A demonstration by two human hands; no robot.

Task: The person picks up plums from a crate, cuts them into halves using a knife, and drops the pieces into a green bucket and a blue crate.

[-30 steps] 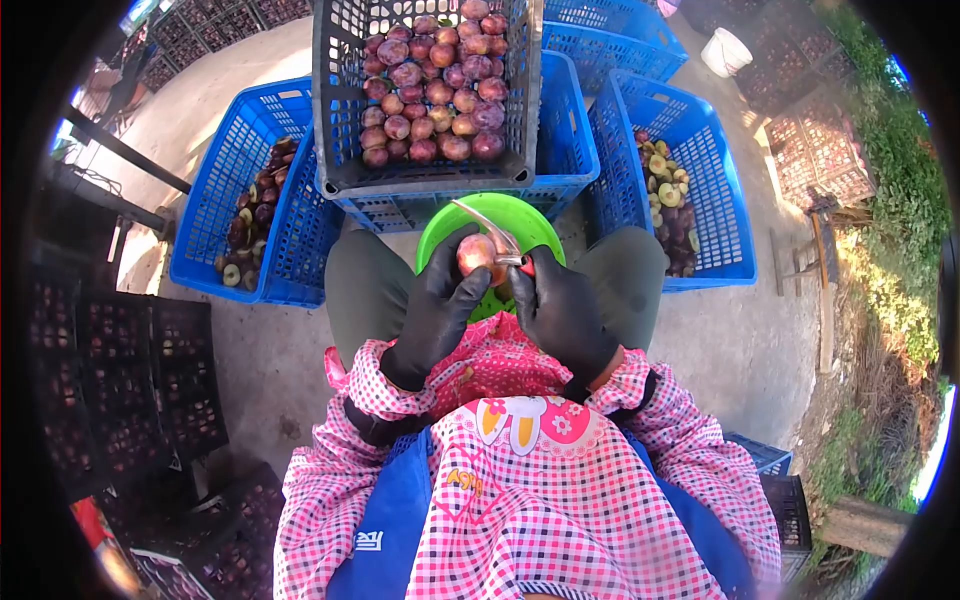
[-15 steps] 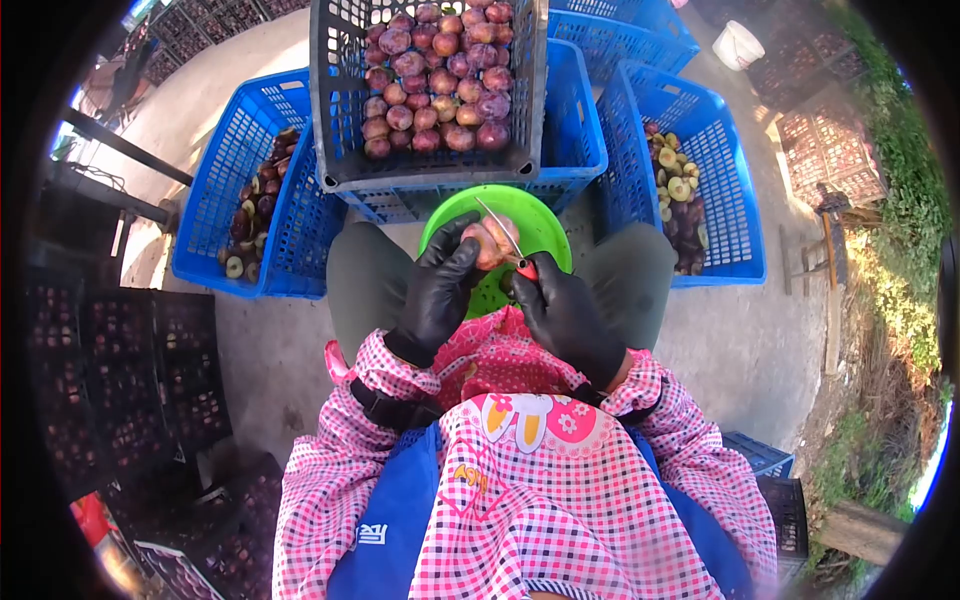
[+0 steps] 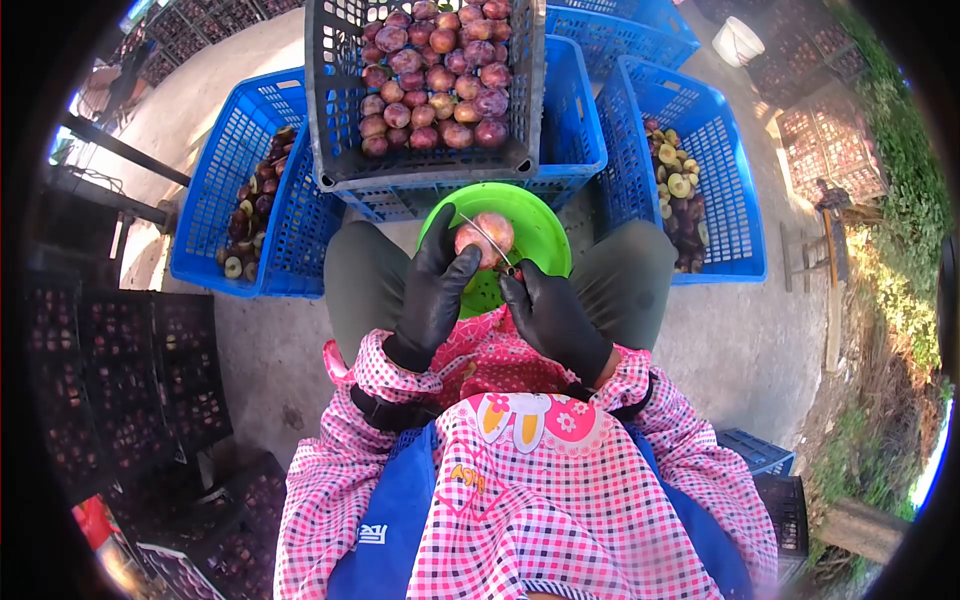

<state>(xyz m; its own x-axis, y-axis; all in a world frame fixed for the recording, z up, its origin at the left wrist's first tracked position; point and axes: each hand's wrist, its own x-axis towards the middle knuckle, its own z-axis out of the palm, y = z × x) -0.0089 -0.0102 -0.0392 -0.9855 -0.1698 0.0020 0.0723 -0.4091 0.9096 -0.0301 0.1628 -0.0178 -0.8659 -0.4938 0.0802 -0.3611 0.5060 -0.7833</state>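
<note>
My left hand point(image 3: 432, 290), in a black glove, grips a reddish plum point(image 3: 483, 238) by its fingertips above a green bowl point(image 3: 540, 232) between my knees. My right hand point(image 3: 553, 318), also gloved in black, holds a small red-handled knife point(image 3: 492, 243) whose thin blade lies across the plum. Straight ahead, a dark grey crate point(image 3: 338, 120) is filled with whole plums point(image 3: 436, 80).
A blue crate point(image 3: 215, 205) on the left and a blue crate point(image 3: 735, 190) on the right each hold cut plum halves. More blue crates point(image 3: 575, 130) sit under the grey one. Dark stacked crates point(image 3: 120, 370) stand at the left; a white bucket point(image 3: 740, 42) is far right.
The plum has been turned in my left hand and the knife blade has shifted from its upper edge to lie across its middle. Both hands stay over the green bowl.
</note>
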